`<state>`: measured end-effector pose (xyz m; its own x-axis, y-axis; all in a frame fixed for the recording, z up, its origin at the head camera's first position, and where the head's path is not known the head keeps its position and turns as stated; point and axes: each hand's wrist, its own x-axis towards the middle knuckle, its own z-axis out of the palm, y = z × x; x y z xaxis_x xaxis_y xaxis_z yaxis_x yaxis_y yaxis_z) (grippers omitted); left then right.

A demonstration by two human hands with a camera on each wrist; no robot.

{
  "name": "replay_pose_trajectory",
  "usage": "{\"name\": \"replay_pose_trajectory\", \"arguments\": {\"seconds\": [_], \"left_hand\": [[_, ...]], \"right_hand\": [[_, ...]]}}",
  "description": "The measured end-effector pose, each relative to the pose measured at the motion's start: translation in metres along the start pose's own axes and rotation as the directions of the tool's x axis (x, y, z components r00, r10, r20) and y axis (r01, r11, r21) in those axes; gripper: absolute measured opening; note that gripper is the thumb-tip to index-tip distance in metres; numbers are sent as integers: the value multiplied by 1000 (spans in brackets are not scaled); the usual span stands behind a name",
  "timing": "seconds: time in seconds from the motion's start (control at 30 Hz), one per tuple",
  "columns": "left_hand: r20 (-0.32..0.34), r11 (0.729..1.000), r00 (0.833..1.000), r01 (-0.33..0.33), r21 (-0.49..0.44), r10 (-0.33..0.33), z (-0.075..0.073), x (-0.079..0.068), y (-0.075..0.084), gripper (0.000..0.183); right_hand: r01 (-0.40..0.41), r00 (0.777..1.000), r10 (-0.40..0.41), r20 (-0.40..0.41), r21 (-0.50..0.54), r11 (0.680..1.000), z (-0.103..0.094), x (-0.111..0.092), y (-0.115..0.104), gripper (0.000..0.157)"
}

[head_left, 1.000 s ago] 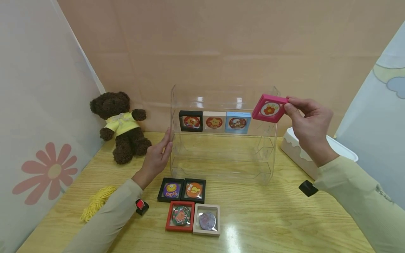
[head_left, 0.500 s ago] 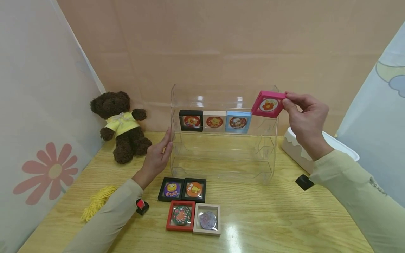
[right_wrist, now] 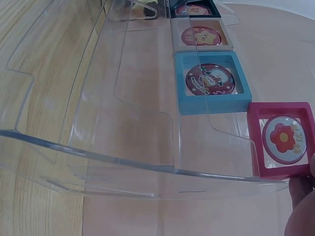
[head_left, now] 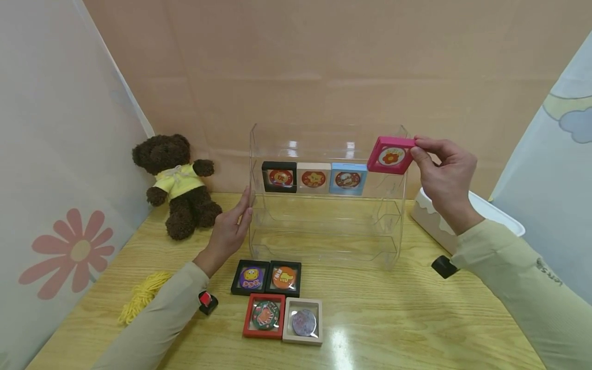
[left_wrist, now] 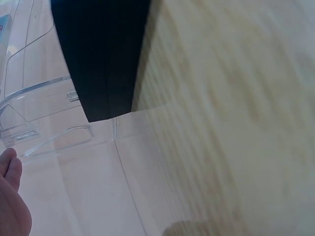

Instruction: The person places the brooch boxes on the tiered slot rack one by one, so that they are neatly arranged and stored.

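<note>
My right hand (head_left: pixel 446 177) pinches a pink square frame (head_left: pixel 392 155) by its right edge; a round badge with a red flower sits inside. The frame is tilted, at the right end of a clear acrylic display rack (head_left: pixel 324 218). On the rack's upper tier stand a black frame (head_left: pixel 279 177), a beige frame (head_left: pixel 314 178) and a light blue frame (right_wrist: pixel 211 81) side by side. In the right wrist view the pink frame's corner is right beside the blue one. My left hand (head_left: pixel 227 231) rests with straight fingers against the rack's left side.
Two black frames (head_left: pixel 250 277), a red frame (head_left: pixel 264 315) and a cream frame (head_left: pixel 302 321) lie before the rack. A teddy bear (head_left: pixel 178 185) and yellow yarn (head_left: pixel 144 297) are at left. A white box (head_left: pixel 497 216) stands at right, behind my right forearm.
My right hand has moved slightly left with the pink frame, first rising, then dipping a little; the frame's tilt has shifted. My left hand has stayed at the rack's side.
</note>
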<state>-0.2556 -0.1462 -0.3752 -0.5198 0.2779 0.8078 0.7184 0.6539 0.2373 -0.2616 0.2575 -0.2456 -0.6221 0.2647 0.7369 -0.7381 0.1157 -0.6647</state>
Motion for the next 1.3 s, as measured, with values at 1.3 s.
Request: {"name": "replay_pose_trajectory", "arguments": {"seconds": [1.3], "left_hand": [[-17, 1000, 1000, -23, 6, 23, 2, 1, 4, 52]], "right_hand": [[235, 971, -194, 140, -412, 880, 7, -29, -9, 11]]}}
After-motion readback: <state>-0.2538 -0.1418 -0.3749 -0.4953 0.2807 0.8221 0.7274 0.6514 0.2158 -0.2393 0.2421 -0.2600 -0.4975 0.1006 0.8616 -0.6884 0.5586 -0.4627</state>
